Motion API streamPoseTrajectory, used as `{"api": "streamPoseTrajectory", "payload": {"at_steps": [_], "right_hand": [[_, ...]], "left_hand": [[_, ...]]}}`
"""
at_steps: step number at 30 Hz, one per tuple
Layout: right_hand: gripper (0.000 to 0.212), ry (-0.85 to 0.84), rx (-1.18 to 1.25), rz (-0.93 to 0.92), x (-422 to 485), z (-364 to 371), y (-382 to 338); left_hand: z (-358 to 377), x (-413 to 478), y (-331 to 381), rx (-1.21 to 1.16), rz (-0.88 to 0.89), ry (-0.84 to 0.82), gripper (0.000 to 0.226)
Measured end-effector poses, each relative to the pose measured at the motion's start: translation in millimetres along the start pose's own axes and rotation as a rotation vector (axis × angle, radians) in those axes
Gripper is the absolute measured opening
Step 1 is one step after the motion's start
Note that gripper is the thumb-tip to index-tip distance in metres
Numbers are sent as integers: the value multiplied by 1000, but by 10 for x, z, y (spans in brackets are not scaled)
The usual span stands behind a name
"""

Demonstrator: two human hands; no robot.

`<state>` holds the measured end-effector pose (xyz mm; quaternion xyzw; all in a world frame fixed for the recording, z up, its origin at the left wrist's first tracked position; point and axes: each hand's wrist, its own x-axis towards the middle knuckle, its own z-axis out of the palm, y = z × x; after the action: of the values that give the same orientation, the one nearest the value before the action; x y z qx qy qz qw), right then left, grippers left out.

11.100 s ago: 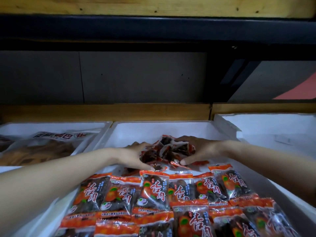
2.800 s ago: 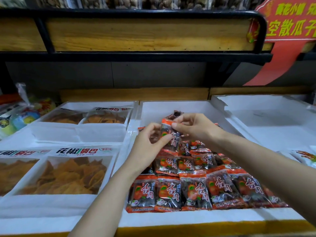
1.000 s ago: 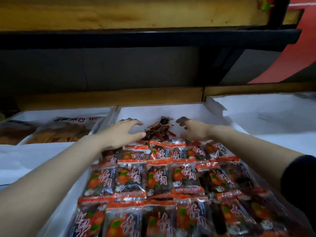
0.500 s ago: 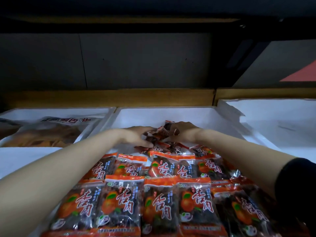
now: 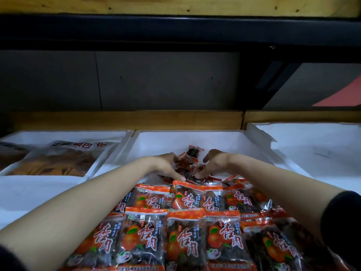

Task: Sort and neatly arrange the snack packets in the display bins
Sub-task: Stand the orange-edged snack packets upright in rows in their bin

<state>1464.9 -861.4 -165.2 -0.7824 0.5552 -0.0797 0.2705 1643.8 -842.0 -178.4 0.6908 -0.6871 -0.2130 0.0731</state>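
Orange-and-clear snack packets [image 5: 185, 233] with dark fruit inside lie in neat overlapping rows across the near part of the white middle bin [image 5: 218, 139]. Behind the rows sits a loose heap of the same packets [image 5: 188, 160]. My left hand [image 5: 166, 167] cups the heap from its left side and my right hand [image 5: 214, 163] cups it from the right, fingers curled around the packets. The undersides of the hands and the packets beneath them are hidden.
A white bin on the left holds large bags of brown crisps [image 5: 58, 161]. Another white bin [image 5: 312, 145] stands on the right. A wooden ledge [image 5: 127, 120] runs behind the bins, with a dark shelf rail [image 5: 175, 28] overhead.
Over the last second both hands closed in on the loose heap at the back of the bin and now press it together from both sides. The camera has leaned closer.
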Motion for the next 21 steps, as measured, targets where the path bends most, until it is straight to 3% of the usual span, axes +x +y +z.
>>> {"api": "streamPoseTrajectory", "payload": {"at_steps": [5,8,10,15,18,21], "right_hand": [[37,44,-42,-30,69,41,17],[23,219,-48,-96,9,-17,3],[23,353,-26,-148,-76,-81,-46],[32,750,148,-370,-269,-191,-225],[25,807,136,-490,-341,-196,-301],[30,820,12,-651,-382,-165,-330]], "left_hand": [[14,-19,39,-51,25,58,32],[-9,-107,64,-186,79,89,24],[-59,-166,88,-406,75,113,18],[-192,-329,188,-927,156,180,34],[-202,-471,301,-1268,215,90,31],[-228,-527,362,-1506,180,65,46]]}}
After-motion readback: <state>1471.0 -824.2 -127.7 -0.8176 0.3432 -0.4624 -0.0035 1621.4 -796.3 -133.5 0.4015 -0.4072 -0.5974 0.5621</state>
